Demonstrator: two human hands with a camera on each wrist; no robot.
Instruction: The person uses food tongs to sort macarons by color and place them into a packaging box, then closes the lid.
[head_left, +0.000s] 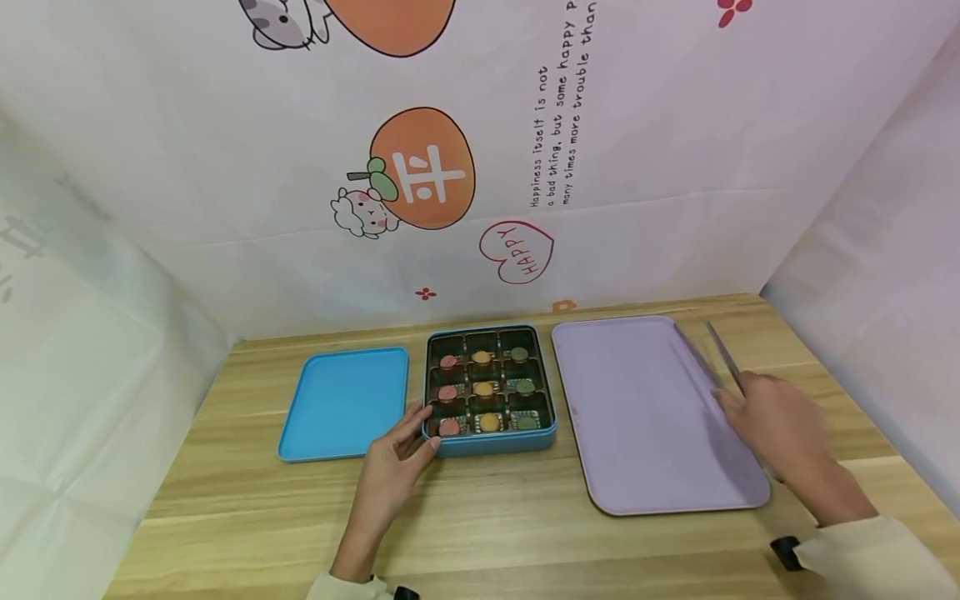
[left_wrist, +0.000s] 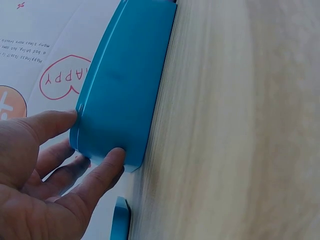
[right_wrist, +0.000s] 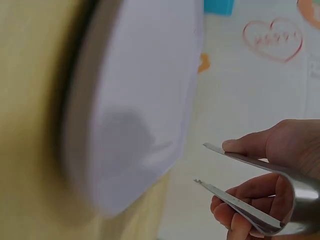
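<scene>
Nine sweets: in my blue tin (head_left: 491,443)
Left hand (head_left: 393,471): fingers pressing tin's corner
Right hand (head_left: 776,425): clamped on metal tongs (head_left: 723,357)
Backdrop writing: "HAPPY" heart (head_left: 517,252)

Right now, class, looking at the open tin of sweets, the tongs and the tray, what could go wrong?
1. The left hand only touches a corner of the blue tin; a push might slide it into the lid.
2. The right hand holds metal tongs open; small round sweets might slip from the smooth tips.
3. The purple tray lies near the table edge and could be knocked.
</scene>
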